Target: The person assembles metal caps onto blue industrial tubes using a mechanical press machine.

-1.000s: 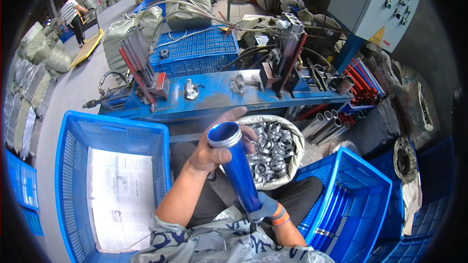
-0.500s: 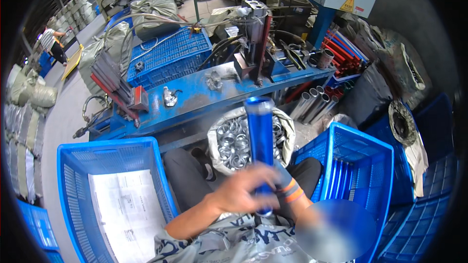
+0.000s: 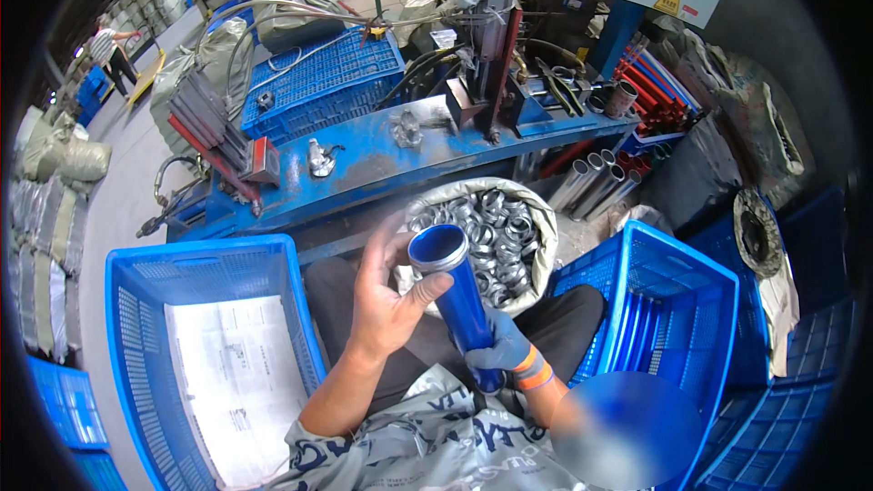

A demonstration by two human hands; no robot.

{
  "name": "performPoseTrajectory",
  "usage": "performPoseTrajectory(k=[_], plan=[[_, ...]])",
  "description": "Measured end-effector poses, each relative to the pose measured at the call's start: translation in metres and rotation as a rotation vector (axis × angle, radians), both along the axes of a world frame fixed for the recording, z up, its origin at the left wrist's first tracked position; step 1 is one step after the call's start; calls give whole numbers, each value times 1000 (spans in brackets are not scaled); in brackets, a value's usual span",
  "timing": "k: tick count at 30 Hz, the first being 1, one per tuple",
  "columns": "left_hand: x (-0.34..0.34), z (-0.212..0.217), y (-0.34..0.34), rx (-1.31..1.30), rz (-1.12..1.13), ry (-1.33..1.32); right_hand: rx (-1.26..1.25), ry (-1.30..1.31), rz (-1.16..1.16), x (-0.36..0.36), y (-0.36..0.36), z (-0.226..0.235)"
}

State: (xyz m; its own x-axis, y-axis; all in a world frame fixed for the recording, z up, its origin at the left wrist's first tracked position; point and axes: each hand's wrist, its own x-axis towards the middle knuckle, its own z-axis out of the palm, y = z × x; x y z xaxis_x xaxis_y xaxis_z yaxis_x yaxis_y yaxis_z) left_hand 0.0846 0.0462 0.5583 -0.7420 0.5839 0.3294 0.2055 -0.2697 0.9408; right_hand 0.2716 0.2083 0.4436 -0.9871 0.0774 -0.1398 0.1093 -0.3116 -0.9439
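A shiny blue tube (image 3: pixel 466 307) slants across my lap, its open upper end tipped toward the left. Around that end sits a silver metal ring (image 3: pixel 443 261). My left hand (image 3: pixel 380 302), bare, is curled about the upper end, thumb pressed just under the ring and fingers partly hidden behind it. Lower down, my right hand (image 3: pixel 506 344), in a grey-blue glove with an orange-striped cuff, grips the tube near its bottom end. Just beyond the tube, a white sack (image 3: pixel 547 245) between my knees holds many loose metal rings (image 3: pixel 503 241).
A blue crate (image 3: pixel 123 309) with printed paper inside stands at left. The blue crate (image 3: pixel 727 309) at right holds several blue tubes (image 3: pixel 637 332). Ahead runs a blue metal bench (image 3: pixel 355 168) with clamping fixtures and hoses. Bare metal tubes (image 3: pixel 596 184) lean beneath it.
The tube has tipped from nearly upright toward the left, and a silver ring now shows on its upper end. My left hand has moved from the tube's lower part up to that end.
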Motion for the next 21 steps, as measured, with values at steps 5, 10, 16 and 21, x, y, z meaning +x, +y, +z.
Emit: performPoseTrajectory(k=[5, 10, 16, 21], plan=[[5, 8, -4, 5, 52, 13, -121, 15, 118, -3, -6, 5], [-25, -18, 7, -95, -7, 168, -58, 14, 17, 27, 17, 23], [-66, -50, 56, -118, -110, -20, 907, -1, -308, 140, 146, 67], [-46, -84, 154, -220, -318, -144, 981, -214, -1210, 376, 189, 40]])
